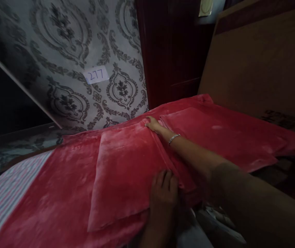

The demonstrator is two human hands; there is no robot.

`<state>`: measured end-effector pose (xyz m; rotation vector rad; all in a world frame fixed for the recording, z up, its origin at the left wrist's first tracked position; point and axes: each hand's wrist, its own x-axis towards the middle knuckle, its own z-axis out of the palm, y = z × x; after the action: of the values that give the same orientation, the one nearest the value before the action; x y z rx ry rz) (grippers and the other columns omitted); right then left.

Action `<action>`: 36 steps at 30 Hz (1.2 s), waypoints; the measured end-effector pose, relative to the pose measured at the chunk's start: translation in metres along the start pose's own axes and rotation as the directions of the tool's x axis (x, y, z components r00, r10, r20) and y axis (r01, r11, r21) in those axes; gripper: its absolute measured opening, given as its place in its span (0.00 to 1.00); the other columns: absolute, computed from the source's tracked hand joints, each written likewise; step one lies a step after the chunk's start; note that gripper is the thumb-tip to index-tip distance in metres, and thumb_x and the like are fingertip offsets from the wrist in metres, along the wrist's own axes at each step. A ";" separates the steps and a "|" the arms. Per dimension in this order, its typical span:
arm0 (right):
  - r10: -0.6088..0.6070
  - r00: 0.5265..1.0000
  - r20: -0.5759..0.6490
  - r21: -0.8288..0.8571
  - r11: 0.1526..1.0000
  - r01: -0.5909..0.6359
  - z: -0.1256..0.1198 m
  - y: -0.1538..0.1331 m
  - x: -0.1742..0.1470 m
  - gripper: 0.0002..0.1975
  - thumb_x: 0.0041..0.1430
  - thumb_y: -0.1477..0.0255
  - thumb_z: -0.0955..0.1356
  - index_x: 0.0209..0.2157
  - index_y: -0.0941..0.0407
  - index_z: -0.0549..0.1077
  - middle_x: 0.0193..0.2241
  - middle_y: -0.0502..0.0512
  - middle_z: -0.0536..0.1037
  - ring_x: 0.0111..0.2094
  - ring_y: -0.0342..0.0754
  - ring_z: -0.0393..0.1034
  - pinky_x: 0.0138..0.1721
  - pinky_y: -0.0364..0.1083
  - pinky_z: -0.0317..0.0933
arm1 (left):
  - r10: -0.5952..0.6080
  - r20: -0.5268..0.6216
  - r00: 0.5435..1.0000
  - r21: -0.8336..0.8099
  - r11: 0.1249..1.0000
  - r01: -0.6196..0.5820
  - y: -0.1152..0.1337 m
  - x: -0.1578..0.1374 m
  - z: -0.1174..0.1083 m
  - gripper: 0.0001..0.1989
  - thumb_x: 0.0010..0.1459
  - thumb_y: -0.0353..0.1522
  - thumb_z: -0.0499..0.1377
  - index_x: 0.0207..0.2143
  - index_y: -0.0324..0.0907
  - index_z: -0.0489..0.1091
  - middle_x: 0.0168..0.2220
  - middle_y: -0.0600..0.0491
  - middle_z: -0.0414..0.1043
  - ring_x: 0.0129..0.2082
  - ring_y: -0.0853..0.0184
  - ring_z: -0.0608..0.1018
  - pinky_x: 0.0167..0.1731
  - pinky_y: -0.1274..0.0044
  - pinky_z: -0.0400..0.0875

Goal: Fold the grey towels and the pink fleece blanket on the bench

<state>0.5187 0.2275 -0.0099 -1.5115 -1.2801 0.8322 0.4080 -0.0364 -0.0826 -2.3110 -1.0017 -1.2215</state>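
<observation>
A plush red blanket [121,175] lies before me, with one squared panel folded over on top of a wider layer. My right hand [154,124], a silver bracelet [174,138] on its wrist, reaches across to the far corner of that panel. Its thumb and fingers are closed on the cloth there. Closer to me, my left hand [164,187] is at the near end of the same folded edge, fingers bent over the fabric. Its fingertips are dark and partly hidden. Between the two hands the edge runs as a narrow ridge. Another red folded panel [209,132] lies to the right.
Patterned wallpaper [93,38] rises behind, with a paper label [96,74] reading 277. A dark red door [173,51] and a large cardboard sheet [261,65] stand at the back right. Striped cloth [18,179] shows at left. Dim clutter [220,220] lies below right.
</observation>
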 end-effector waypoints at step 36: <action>-0.111 0.992 0.058 -0.213 0.970 0.121 -0.068 0.037 -0.207 0.40 0.52 0.80 0.69 0.67 0.58 0.61 0.57 0.63 0.72 0.56 0.54 0.67 0.60 0.54 0.60 | -0.488 0.518 0.702 0.139 0.858 0.494 -0.118 -0.006 -0.122 0.28 0.60 0.42 0.59 0.61 0.44 0.68 0.71 0.43 0.53 0.72 0.46 0.52 0.66 0.49 0.52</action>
<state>0.5475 0.0105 -0.0397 -1.5759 -1.5181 0.6719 0.2501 -0.0275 -0.0210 -2.5408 -1.9188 -0.7077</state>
